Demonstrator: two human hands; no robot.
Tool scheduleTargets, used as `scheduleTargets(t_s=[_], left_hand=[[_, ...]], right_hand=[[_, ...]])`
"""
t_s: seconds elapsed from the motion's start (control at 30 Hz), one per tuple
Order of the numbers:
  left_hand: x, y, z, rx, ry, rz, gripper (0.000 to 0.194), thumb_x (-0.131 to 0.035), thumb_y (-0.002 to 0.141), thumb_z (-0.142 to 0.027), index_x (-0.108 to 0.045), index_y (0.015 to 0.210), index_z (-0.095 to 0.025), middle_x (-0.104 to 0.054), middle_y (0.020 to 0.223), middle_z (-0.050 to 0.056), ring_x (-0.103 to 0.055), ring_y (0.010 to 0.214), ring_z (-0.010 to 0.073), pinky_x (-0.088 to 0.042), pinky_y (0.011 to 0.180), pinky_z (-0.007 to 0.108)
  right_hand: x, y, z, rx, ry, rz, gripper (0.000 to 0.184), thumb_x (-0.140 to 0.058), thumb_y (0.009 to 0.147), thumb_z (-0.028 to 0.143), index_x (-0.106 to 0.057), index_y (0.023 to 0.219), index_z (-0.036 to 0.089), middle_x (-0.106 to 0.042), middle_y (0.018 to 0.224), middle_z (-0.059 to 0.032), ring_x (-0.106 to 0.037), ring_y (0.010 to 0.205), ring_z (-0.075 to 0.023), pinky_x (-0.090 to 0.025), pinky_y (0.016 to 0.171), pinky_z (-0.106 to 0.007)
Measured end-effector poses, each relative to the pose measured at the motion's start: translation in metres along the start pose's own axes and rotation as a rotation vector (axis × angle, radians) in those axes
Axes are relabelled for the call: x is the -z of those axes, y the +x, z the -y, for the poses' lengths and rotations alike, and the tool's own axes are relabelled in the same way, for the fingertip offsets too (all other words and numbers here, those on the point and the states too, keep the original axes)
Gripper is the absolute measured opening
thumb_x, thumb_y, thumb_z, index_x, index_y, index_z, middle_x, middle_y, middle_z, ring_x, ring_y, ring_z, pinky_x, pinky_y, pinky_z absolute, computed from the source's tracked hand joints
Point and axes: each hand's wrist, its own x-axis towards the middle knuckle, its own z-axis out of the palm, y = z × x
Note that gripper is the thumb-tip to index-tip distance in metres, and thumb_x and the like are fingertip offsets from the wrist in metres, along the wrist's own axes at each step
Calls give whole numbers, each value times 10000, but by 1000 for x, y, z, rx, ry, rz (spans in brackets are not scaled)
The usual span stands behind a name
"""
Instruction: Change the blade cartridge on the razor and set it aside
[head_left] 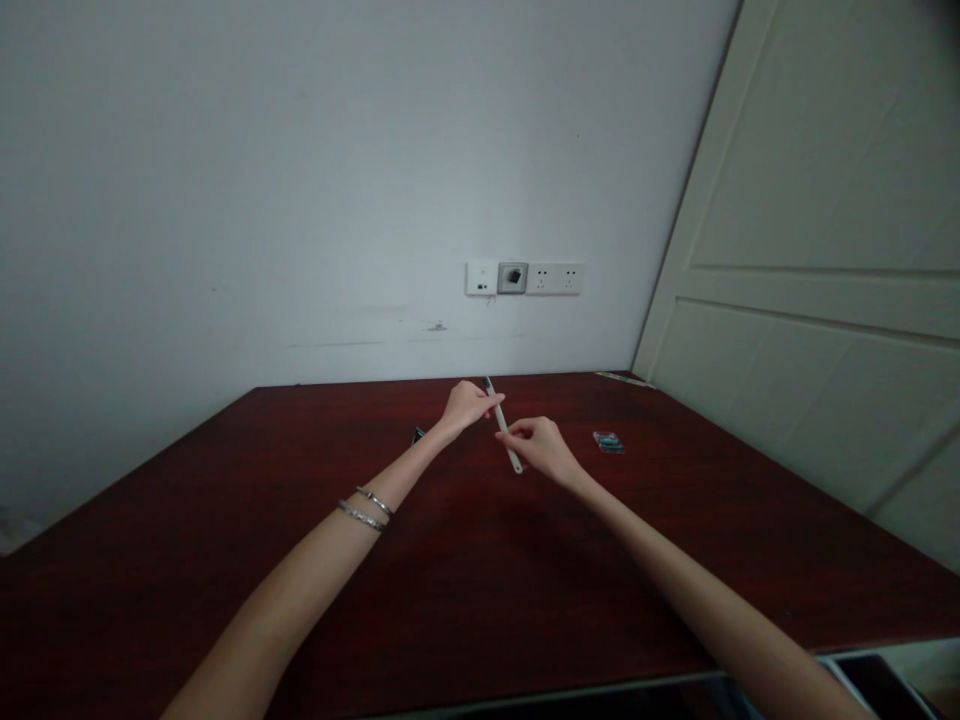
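Over the middle of the dark red table (450, 560), a slim white stick (502, 418) is held at a slant between both hands. It has a dark part near its far end and a small hole in its near end; its exact kind is unclear. My left hand (466, 403) pinches the upper part between thumb and fingers. Lower down, my right hand (541, 446) pinches the stick near its holed end. Two silver bangles (365, 508) circle my left forearm. A small dark object (418, 435) lies partly hidden behind my left wrist.
Right of my right hand lies a small clear packet with teal parts (608, 442). A thin patterned strip (625, 379) lies at the back right edge. Sockets (555, 279) are on the wall behind; a pale panelled door (810, 250) stands at right.
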Motion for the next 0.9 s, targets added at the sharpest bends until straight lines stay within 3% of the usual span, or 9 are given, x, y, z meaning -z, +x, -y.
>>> scheduleTargets(t_s=[0.17,0.33,0.47,0.67,0.9], left_hand=[[8,3,-5,3,137,33,366,-587,720,-388,-619,474,-118,-543,440,21,-507,472,102,-357,519,213],[17,4,7,64,216,156,344,-554,724,-368,-614,504,-109,-532,436,18,-433,370,79,-335,430,206],[22,8,29,115,326,282,275,-569,681,-320,-603,507,-110,-563,479,30,-427,347,78,-347,408,212],[20,14,63,223,426,369,209,-576,616,-241,-568,446,-120,-548,449,32,-430,361,77,-359,422,204],[17,9,77,247,400,423,232,-590,591,-241,-532,394,-132,-498,385,24,-418,360,88,-358,433,217]], right_hand=[[-9,5,1,-38,88,122,327,-633,715,451,-622,674,127,-584,497,-7,-555,391,-112,-429,356,-176],[-7,4,0,-50,82,234,416,-571,747,529,-624,684,121,-603,546,-23,-555,398,-99,-456,359,-176],[3,3,-10,-79,44,222,462,-508,786,550,-603,654,117,-608,552,-35,-555,389,-98,-448,349,-175],[22,1,-29,-109,61,183,452,-518,785,537,-613,675,109,-586,528,-28,-549,414,-100,-482,370,-190],[40,2,-36,-173,87,139,447,-539,771,541,-614,664,114,-571,522,-26,-554,443,-102,-504,383,-195]])
